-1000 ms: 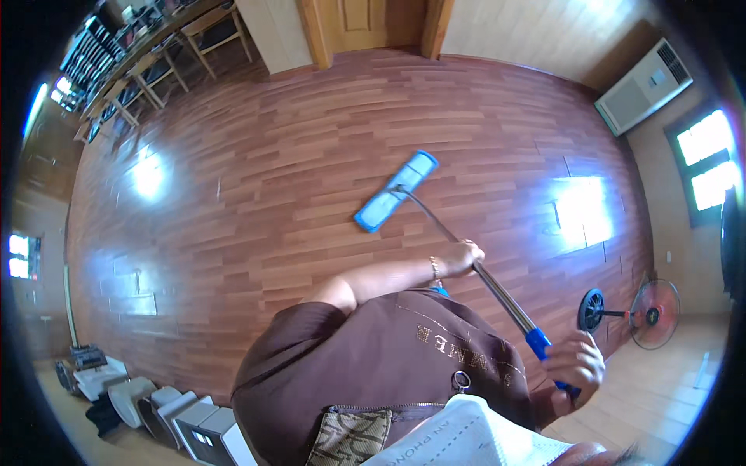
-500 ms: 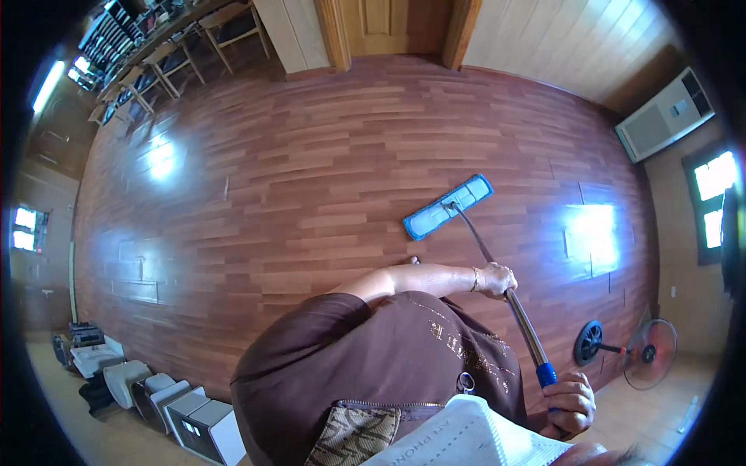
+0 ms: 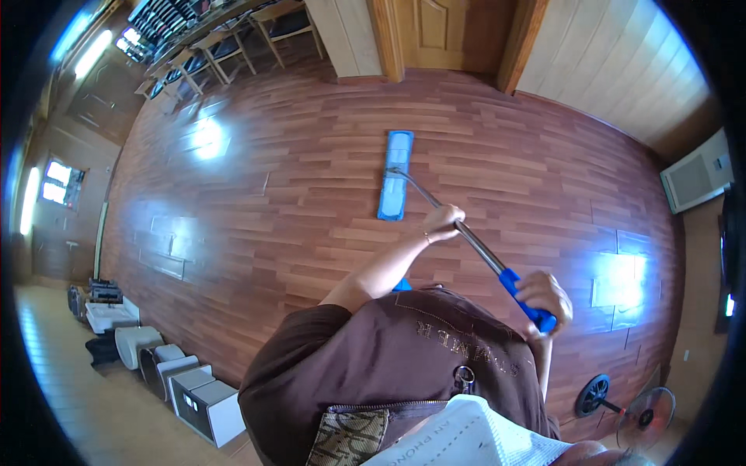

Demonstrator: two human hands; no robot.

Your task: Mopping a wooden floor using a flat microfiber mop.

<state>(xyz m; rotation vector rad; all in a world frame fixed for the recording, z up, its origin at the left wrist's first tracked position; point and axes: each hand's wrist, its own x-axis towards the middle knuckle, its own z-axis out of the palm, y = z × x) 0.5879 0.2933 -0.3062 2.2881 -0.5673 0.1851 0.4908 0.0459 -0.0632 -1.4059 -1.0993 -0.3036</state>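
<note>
A flat mop with a light blue rectangular head (image 3: 395,194) lies on the brown wood-plank floor (image 3: 326,179) ahead of me. Its metal pole (image 3: 479,247) slants back toward my right side and ends in a blue grip. My left hand (image 3: 444,222) is wrapped round the pole partway down, arm stretched forward. At the top end, my right hand (image 3: 546,301) is closed over the blue grip (image 3: 519,289). The mop head stands nearly lengthwise, pointing away from me.
Wooden chairs (image 3: 284,31) line a long table at the far left. A wooden door (image 3: 447,35) is straight ahead. White boxy units (image 3: 206,404) stand at the near left, a fan (image 3: 646,418) at the near right, and an air conditioner (image 3: 697,172) along the right wall.
The mop head has slid left and turned from slanting to nearly lengthwise. Both hands have moved forward with the pole, the left hand also leftward. The view has shifted slightly.
</note>
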